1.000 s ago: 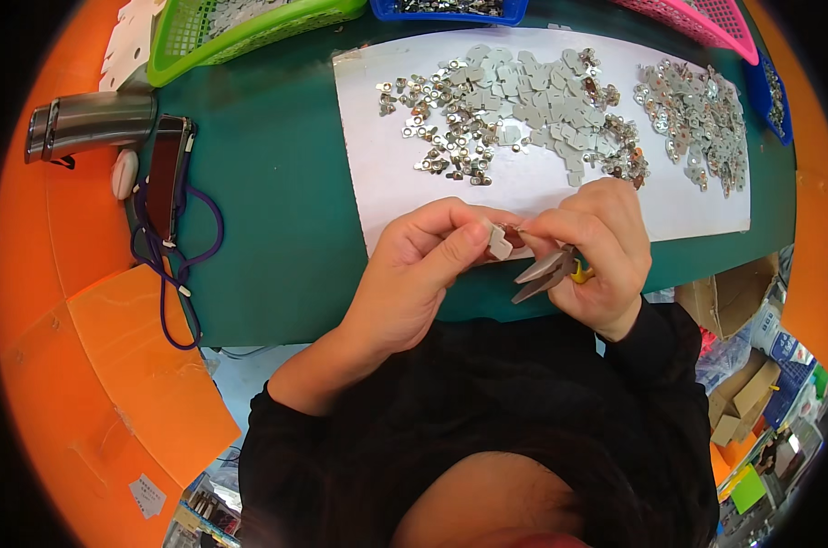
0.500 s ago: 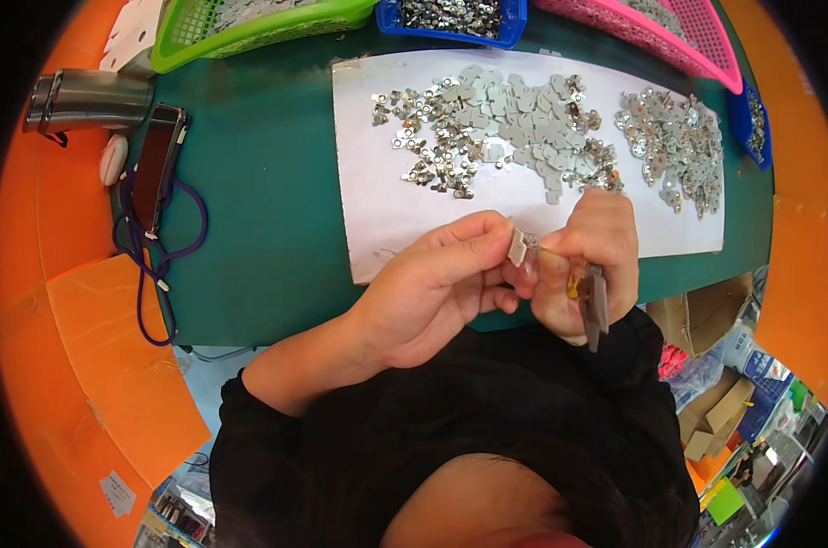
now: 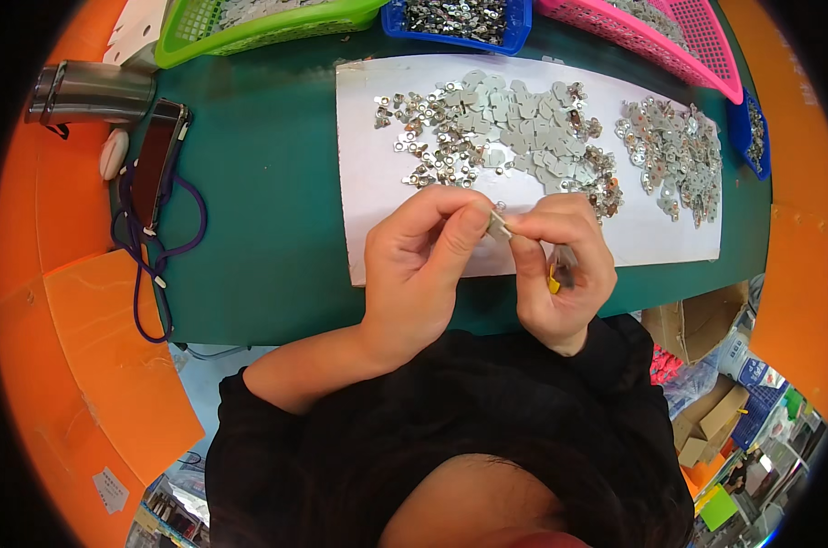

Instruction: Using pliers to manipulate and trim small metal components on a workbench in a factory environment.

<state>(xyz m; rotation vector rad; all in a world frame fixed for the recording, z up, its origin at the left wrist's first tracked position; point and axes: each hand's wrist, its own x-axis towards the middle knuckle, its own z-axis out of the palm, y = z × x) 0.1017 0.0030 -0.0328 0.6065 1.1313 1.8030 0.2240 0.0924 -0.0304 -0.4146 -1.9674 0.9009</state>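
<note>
**Two hands meeting at one small metal plate point(image 3: 498, 226)**

Nearest you are your black sleeves point(image 3: 622, 361), the left ending short so that the forearm point(image 3: 318, 358) shows bare. Beyond them, your left hand point(image 3: 412, 274) pinches the small metal plate between thumb and forefinger, its grip narrowed to the thickness of the part. Your right hand point(image 3: 565, 274) brings thumb and forefinger to the plate's other edge — how firmly they press cannot be told. The same hand holds yellow-handled pliers point(image 3: 554, 281) in its curled palm; the tool is blurred and mostly hidden.

The plate is held up in front of you, over the near part of the white sheet point(image 3: 368, 164), which lies on the green tabletop point(image 3: 259, 228). On the sheet, past your fingers, lie shiny ringed fittings point(image 3: 437, 151) to the left, a heap of flat grey plates point(image 3: 524, 119) in the middle, and a separate heap of silvery parts point(image 3: 674, 155) to the right. Left of the sheet, a phone point(image 3: 156, 169) lies with a purple cord point(image 3: 204, 215) looped beside it; a steel tumbler point(image 3: 99, 91) is farther along. At the far edge stand a green basket point(image 3: 268, 41), a blue bin point(image 3: 455, 44) and a pink basket point(image 3: 651, 47) — each containing small metal parts.
</note>
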